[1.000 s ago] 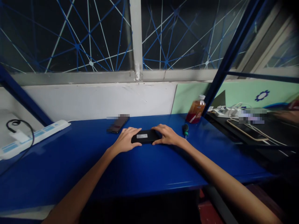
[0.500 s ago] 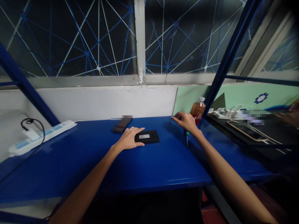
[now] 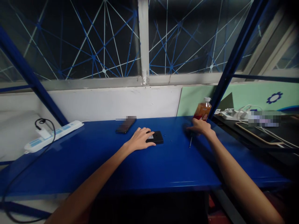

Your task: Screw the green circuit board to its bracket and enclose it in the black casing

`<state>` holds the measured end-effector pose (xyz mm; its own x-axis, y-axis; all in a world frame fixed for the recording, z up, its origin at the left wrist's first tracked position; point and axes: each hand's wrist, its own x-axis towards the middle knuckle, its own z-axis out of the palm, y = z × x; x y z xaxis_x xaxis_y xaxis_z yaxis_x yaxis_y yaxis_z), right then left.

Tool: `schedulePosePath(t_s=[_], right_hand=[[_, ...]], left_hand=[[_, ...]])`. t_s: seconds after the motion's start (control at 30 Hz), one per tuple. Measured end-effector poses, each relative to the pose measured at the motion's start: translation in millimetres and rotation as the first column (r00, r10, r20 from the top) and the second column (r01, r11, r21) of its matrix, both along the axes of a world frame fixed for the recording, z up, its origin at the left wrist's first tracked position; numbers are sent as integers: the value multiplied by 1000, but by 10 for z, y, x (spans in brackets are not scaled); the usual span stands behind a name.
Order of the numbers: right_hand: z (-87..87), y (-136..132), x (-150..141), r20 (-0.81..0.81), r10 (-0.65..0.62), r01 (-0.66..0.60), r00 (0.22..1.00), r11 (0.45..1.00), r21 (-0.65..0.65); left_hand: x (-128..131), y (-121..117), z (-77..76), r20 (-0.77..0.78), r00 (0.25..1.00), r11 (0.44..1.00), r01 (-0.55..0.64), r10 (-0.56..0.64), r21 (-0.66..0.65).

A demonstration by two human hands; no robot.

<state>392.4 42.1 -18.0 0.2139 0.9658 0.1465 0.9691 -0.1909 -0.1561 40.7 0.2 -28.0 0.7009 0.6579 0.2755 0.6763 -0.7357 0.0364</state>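
Behind right hand [image 3: 202, 126], bottle [image 3: 205, 112] of amber liquid [image 3: 202, 107]

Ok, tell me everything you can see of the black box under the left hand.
The box is black, flat and straight-edged, and looks like plastic. It lies flat on the blue table. The left hand covers its left end, thumb along the near edge; part of a pale label shows. Its right end is uncovered.

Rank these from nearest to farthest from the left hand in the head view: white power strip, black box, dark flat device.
1. Black box: touching the left hand.
2. Dark flat device: beyond the hand, to its left.
3. White power strip: far left side.
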Motion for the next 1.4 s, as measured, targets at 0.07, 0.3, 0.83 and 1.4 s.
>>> schedulePosePath(t_s=[0.07, 0.3, 0.83, 1.4], right_hand=[[20, -4, 25, 3, -23, 23, 1000, 996, -88], [86, -12, 37, -245, 6, -66, 970, 969, -237], [56, -16, -639, -584, 633, -171, 508, 739, 652], [48, -13, -666, -614, 650, -130, 448, 727, 674]], left_hand=[[-35, -2, 12, 8, 1000, 1000, -1, 1, -12], [-181, -15, 32, 23, 1000, 996, -8, 10, -94], [128, -59, 82, -26, 998, 998, -56, 56, 11], [135, -75, -20, 140, 990, 999, -41, 36, 35]])
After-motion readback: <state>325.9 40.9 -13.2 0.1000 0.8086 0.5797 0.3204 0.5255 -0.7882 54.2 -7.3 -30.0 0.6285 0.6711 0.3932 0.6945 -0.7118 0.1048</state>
